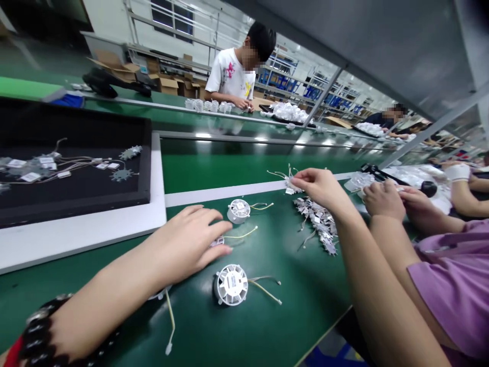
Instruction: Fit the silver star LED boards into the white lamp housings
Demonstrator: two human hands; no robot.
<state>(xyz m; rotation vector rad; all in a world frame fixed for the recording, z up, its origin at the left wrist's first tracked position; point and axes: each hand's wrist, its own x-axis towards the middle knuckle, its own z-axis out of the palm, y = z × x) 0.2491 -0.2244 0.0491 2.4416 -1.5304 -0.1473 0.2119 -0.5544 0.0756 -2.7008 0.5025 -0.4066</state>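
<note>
Two bare hands share the green worktop: the right hand pinches a wired module above a heap of modules kept within reach, while the open left hand seems to steady a small wired part between round white plastic housings.

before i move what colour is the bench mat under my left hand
Glossy dark green bench mat, best in the head view, right of your left hand.
</note>
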